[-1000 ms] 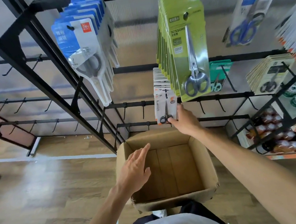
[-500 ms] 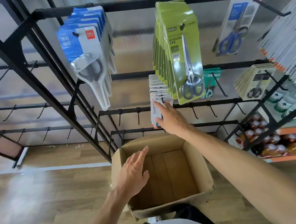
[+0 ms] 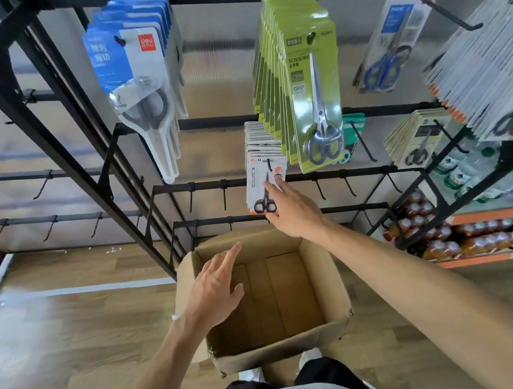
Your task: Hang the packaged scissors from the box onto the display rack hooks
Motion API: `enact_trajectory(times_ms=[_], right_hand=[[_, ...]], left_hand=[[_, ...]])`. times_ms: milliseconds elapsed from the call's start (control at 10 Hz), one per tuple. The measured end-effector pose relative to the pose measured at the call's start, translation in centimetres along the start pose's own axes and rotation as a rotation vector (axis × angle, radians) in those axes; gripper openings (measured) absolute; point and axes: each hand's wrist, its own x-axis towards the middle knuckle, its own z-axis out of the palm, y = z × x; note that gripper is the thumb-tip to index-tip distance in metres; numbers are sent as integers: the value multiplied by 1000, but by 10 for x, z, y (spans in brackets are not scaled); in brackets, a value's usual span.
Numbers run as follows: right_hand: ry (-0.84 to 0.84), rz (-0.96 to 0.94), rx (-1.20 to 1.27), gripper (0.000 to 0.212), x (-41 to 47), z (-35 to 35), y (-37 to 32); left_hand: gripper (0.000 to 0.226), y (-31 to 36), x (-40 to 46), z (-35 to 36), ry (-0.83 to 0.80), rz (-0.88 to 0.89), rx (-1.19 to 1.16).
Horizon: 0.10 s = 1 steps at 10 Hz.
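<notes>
Right hand (image 3: 293,209) reached up to white scissors pack (image 3: 265,186) at front of a stack on a rack hook (image 3: 269,166), fingers (image 3: 272,189) straight and laid flat against the card face, nothing clasped. Pack hung from the hook, lower edge just above the far rim of the cardboard box (image 3: 281,341). Left hand (image 3: 215,291) hovered over the box's left wall, fingers loose and spread, held nothing. Box stood on wood floor (image 3: 56,344), inside showed only bare cardboard. Green scissors packs (image 3: 313,89) hung just above and right of the white stack. Blue-and-white packs (image 3: 139,79) further left on black display rack (image 3: 54,129). Blue-handled scissors pack (image 3: 391,42) upper right. Grey packs (image 3: 417,137) lower right, bottles (image 3: 433,236) on shelves beyond.
</notes>
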Motion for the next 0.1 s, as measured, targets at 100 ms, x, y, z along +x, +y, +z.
enact_trajectory(times_ms=[100], right_hand=[[-26,-43,-24,70,-27,-6,9]], left_hand=[[78,5,10,-15,19,18,41]])
